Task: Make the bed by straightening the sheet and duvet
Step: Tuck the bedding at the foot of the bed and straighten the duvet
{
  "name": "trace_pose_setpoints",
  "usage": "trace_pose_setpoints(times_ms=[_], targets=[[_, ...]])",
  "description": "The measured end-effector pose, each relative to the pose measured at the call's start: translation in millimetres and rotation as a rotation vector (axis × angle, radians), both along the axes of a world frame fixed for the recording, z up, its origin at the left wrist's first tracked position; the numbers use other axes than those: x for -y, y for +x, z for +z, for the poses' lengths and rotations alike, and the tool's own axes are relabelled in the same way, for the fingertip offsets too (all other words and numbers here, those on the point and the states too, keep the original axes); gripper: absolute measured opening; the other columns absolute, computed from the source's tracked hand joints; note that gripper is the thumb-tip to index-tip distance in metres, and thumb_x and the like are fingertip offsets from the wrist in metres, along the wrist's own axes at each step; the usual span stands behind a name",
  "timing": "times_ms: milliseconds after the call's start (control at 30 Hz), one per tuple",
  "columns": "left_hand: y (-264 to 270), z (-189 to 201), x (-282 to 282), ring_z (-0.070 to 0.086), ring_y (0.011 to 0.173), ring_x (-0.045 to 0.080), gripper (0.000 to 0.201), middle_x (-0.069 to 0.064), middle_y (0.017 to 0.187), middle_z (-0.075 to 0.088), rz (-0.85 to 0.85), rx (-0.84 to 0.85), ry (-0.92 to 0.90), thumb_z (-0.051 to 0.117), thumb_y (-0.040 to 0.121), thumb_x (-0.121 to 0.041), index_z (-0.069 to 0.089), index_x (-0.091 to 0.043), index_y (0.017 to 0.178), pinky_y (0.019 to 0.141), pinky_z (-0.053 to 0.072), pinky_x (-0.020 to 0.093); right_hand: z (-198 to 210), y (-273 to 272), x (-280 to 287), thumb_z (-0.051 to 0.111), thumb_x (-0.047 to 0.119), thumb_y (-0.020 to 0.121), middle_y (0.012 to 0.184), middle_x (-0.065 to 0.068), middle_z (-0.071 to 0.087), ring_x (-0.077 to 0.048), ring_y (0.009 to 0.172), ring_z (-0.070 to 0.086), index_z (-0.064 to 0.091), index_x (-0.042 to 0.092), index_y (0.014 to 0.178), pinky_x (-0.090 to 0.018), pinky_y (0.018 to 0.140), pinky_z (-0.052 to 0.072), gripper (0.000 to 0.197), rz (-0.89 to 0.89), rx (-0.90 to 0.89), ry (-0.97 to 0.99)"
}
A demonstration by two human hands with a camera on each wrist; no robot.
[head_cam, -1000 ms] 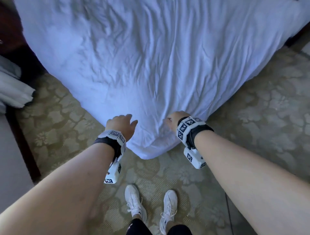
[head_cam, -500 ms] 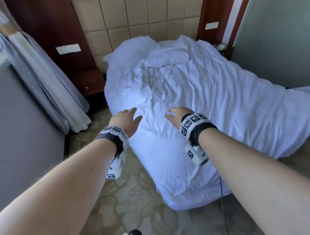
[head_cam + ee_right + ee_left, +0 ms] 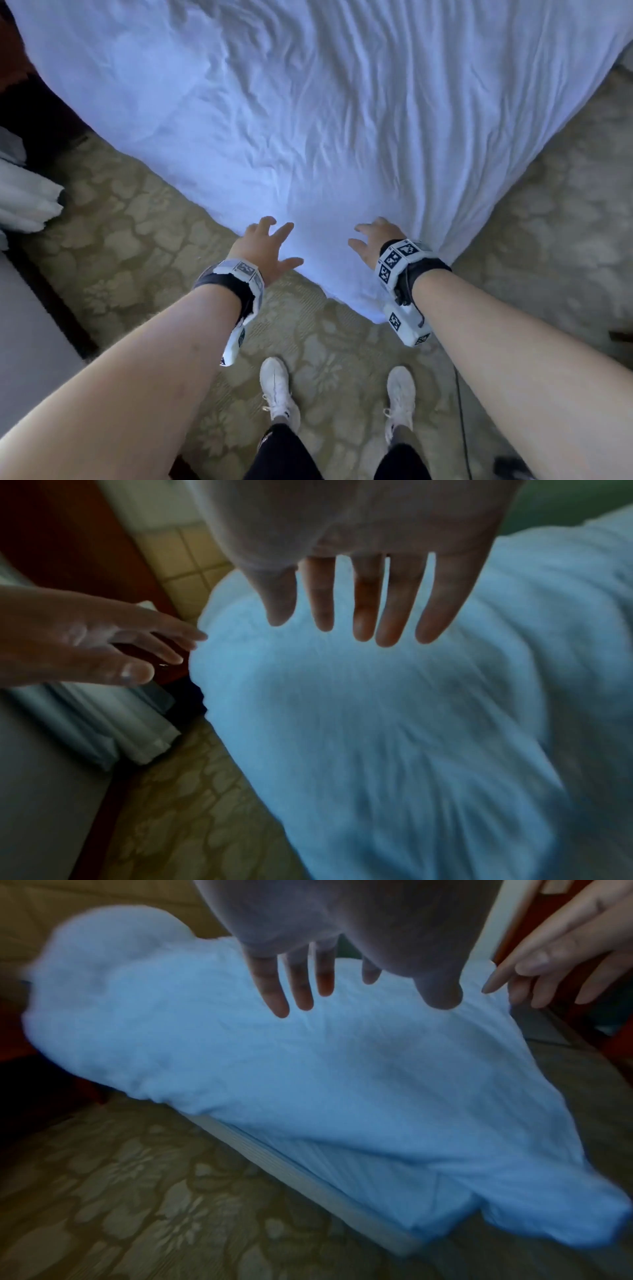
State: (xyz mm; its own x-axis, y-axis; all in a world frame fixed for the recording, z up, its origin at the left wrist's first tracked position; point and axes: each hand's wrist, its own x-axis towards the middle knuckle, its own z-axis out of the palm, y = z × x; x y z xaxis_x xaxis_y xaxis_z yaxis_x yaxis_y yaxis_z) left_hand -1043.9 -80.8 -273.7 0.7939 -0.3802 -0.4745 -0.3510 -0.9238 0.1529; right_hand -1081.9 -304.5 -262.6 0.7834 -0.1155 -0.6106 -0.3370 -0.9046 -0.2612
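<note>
A wrinkled white duvet (image 3: 308, 137) covers the bed, and its near corner hangs down toward the carpet in front of me. My left hand (image 3: 270, 240) and right hand (image 3: 370, 240) are side by side just over that corner, fingers spread and holding nothing. In the left wrist view my left hand (image 3: 359, 999) is splayed above the duvet (image 3: 308, 1083). Below the duvet's edge a strip of the sheet (image 3: 377, 1177) shows on the mattress. The right wrist view shows my right hand (image 3: 359, 626) with straight fingers over the duvet (image 3: 377, 723). Whether either hand touches the cloth I cannot tell.
Patterned beige carpet (image 3: 137, 257) surrounds the bed corner. My white shoes (image 3: 277, 387) stand close to it. White curtain folds (image 3: 27, 202) and a grey surface (image 3: 27, 342) lie to the left, dark furniture (image 3: 34, 113) at the upper left. A thin cable (image 3: 459, 411) runs along the floor at the right.
The head view swung up to the headboard and back down to the corner. Both hands, curled at the duvet's edge a second ago, now have their fingers spread.
</note>
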Motion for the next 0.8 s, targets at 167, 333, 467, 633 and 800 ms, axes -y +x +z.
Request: trace_pose_setpoints(times_ms=[167, 333, 467, 633, 800], targets=[[-17, -90, 31, 0.008, 0.143, 0.031, 0.09, 0.007, 0.157, 0.002, -0.26, -0.04, -0.042, 0.058, 0.08, -0.061, 0.01, -0.033, 0.151, 0.109, 0.032, 0.048, -80, -79, 3, 0.048, 0.05, 0.091, 0.137, -0.005, 0.032, -0.025, 0.125, 0.033, 0.037, 0.02, 0.138, -0.041, 0.101, 0.039, 0.057, -0.12, 0.021, -0.024], [-23, -168, 40, 0.009, 0.142, 0.042, 0.099, 0.019, 0.157, 0.009, -0.325, 0.144, -0.13, 0.072, 0.071, -0.053, 0.018, -0.029, 0.15, 0.108, 0.018, 0.062, -150, -120, -8, 0.066, 0.06, 0.073, 0.155, -0.01, 0.004, -0.031, 0.142, 0.008, 0.012, 0.025, 0.149, -0.05, 0.112, 0.023, 0.099, -0.122, 0.045, -0.139], [0, -196, 36, 0.02, 0.138, 0.046, 0.081, 0.023, 0.153, 0.021, -0.373, 0.253, -0.21, 0.071, 0.075, -0.025, 0.028, -0.026, 0.145, 0.103, 0.019, 0.066, -185, -113, 7, 0.069, 0.03, 0.078, 0.155, -0.008, 0.011, -0.031, 0.142, 0.014, 0.018, 0.027, 0.148, -0.054, 0.112, 0.02, 0.087, -0.208, 0.118, -0.155], [18, -168, 43, 0.051, 0.118, 0.04, 0.044, 0.016, 0.13, 0.057, -0.338, 0.135, -0.207, 0.052, 0.079, -0.021, 0.062, -0.016, 0.121, 0.099, 0.031, 0.051, -164, -95, 24, 0.051, 0.01, 0.088, 0.122, -0.002, 0.054, -0.026, 0.119, 0.047, 0.058, 0.016, 0.112, -0.048, 0.115, 0.014, 0.026, -0.247, 0.101, -0.053], [52, -49, 68, 0.055, 0.109, 0.039, 0.034, 0.021, 0.116, 0.062, -0.147, 0.033, 0.029, 0.052, 0.094, -0.031, 0.06, -0.01, 0.12, 0.088, 0.04, 0.04, -44, -43, 65, 0.043, 0.022, 0.098, 0.101, -0.01, 0.062, -0.03, 0.103, 0.056, 0.058, 0.012, 0.113, -0.034, 0.09, 0.038, 0.023, -0.074, 0.165, -0.013]])
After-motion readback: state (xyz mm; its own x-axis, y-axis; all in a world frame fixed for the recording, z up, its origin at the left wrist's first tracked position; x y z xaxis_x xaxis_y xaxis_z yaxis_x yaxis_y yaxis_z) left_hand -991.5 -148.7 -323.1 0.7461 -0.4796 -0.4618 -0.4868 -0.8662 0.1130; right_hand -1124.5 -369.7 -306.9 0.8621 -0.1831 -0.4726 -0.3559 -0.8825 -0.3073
